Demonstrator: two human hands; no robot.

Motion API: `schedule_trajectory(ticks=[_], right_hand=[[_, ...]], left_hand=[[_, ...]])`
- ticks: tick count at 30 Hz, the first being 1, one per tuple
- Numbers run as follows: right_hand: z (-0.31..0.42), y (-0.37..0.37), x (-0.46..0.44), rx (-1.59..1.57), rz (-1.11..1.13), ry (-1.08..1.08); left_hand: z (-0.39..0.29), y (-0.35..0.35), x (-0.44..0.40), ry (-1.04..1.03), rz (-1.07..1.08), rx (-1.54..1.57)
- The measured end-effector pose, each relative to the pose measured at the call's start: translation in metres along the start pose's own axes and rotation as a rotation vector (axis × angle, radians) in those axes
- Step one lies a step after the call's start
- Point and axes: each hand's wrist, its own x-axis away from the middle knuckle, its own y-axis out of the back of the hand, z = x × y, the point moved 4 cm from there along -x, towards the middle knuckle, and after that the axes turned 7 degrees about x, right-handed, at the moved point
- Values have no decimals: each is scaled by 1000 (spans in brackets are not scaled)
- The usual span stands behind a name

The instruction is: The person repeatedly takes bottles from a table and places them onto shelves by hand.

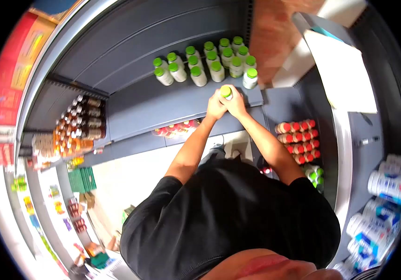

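A white bottle with a green cap [226, 92] is between my two hands, above the front edge of the grey shelf [140, 106]. My left hand [216, 107] is closed around its left side and my right hand [236, 103] around its right side. My fingers hide most of the bottle's body. Just beyond my hands, several matching white bottles with green caps [217, 71] stand upright in rows on the shelf. One such bottle [250, 78] stands nearest my right hand, at the right front of the group.
Dark bottles [88, 116] stand in rows at the shelf's left end. Red-capped bottles [298, 140] fill a shelf to the right. White-and-blue tubs [389, 186] sit at the far right, below a hanging white sheet [343, 70]. A green crate [82, 179] is on the floor.
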Motion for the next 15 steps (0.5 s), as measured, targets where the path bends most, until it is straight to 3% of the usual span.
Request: schedule_trajectory(ticks=[1,3,7,9,11,13,14,15], right_hand=[[-11,-11,2,-142,8,27],[-13,-20,8,-183,21,113],[0,-35,47,-140,5,221],[-24,-56,82,-200,77,48],[-101,-92,138,231,410,-309],[-163,-130,223,-171,799,-750],[-183,-144,266,-117,902,-766],[-163,-135,286,247,1160,-590]], left_hand=[[1,7,10,92,-19,-62],[0,14,26,57,-41,-105],[4,25,76,271,-151,-175],[-4,28,125,197,-188,-198],[27,31,205,497,111,-337],[61,34,291,780,394,-95],[63,39,328,838,557,-125],[63,44,361,897,719,-154]])
